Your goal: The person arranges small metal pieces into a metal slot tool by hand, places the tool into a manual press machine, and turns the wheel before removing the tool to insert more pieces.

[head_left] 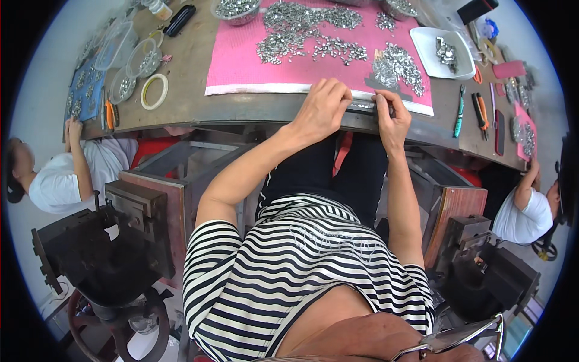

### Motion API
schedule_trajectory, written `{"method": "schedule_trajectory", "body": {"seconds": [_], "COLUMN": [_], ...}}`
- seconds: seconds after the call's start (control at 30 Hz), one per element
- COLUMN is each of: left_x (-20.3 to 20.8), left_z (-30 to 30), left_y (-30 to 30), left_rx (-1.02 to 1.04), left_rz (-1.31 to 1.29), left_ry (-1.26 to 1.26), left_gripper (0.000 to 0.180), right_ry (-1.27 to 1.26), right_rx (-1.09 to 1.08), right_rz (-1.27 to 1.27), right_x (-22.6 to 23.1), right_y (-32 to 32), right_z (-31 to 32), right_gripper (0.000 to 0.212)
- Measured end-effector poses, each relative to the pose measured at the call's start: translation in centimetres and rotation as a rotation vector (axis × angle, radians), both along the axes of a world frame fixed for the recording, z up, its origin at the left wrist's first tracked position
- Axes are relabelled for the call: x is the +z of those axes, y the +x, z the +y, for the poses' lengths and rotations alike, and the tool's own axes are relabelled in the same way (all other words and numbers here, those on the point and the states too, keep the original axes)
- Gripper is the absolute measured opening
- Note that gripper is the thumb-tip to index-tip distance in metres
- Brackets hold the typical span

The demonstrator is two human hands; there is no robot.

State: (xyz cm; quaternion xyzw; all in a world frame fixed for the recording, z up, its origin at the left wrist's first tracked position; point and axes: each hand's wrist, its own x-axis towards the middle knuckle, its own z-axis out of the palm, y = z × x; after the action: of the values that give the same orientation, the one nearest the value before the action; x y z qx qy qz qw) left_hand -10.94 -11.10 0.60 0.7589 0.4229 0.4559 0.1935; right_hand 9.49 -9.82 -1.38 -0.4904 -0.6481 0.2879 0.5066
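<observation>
My left hand (324,110) is at the table's front edge, its fingers curled down and pressed together; whatever they pinch is hidden. Just to its right, my right hand (393,120) has thumb and forefinger closed on something too small to make out. Between the hands, a narrow strip with small shiny pieces (362,105) lies along the table edge. Beyond my right hand, a heap of small silvery metal pieces (398,65) rests on a pink mat (238,66), partly over a flat grey piece. Larger piles of metal pieces (289,27) spread farther back.
A white tray (423,42) with metal pieces stands right of the mat. Pliers (480,114) and a teal-handled tool (459,111) lie beyond. Left are a tape roll (146,93) and clear tubs (116,45). Co-workers sit at both sides; black machines (99,241) stand below.
</observation>
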Motion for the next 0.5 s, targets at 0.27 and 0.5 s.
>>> {"method": "schedule_trajectory", "body": {"seconds": [0.27,0.5], "left_x": [-0.54,-0.17], "left_z": [-0.06,-0.33], "left_y": [0.61,0.79], "left_rx": [0.045,0.09], "left_rz": [0.106,0.215], "left_ry": [0.104,0.193], "left_gripper": [0.009,0.01], "right_ry": [-0.036,-0.011], "right_rx": [0.007,0.012], "right_rz": [0.03,0.03], "right_x": [-0.44,-0.26], "right_y": [0.19,0.07], "right_z": [0.14,0.28], "right_gripper": [0.013,0.012]}}
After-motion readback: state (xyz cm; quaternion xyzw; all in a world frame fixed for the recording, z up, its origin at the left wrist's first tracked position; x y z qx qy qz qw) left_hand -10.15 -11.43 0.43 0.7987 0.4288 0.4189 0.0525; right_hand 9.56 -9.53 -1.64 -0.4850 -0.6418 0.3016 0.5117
